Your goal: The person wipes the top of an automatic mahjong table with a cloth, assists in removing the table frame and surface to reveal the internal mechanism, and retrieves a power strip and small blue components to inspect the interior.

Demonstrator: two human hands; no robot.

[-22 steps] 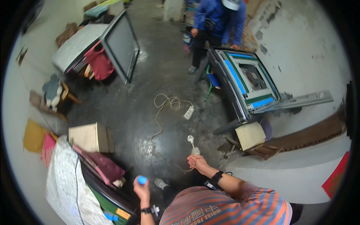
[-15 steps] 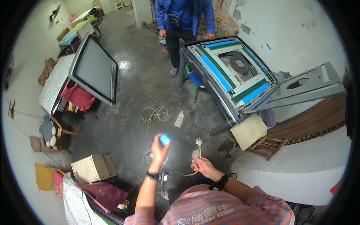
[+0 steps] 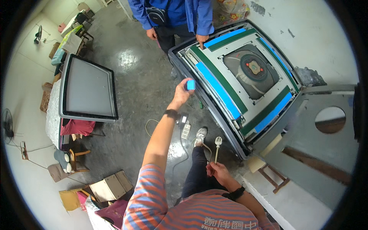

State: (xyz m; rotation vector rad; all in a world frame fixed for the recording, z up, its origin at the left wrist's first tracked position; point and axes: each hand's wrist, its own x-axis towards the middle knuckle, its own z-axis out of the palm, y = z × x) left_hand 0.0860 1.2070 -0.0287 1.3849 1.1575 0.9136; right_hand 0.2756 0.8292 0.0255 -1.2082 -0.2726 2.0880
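My left hand (image 3: 181, 94) is raised, its fingers closed around a small blue block (image 3: 191, 85) that looks like mahjong tiles. It is held out close to the near-left edge of an opened automatic mahjong table (image 3: 177, 58). Blue strips (image 3: 218, 90) run beside green bands around that table's pale top, with a round dark unit (image 3: 253, 68) in the middle. Lower right, my right hand (image 3: 219, 172) grips a pale power cord (image 3: 216, 156), whose plug (image 3: 218, 141) points upward. The cord trails down past my leg.
Across the table stands a person in blue (image 3: 176, 15), one hand (image 3: 202, 40) touching its frame. A power strip (image 3: 186, 131) lies on the floor near my shoe (image 3: 201, 135). A grey panel (image 3: 306, 138) juts out right. A framed tabletop (image 3: 90, 90) leans left, above a cream box (image 3: 111, 188).
I am closer to the mahjong table. My left hand has moved up and right with the blue block, toward the table edge. My right hand still holds the cord.
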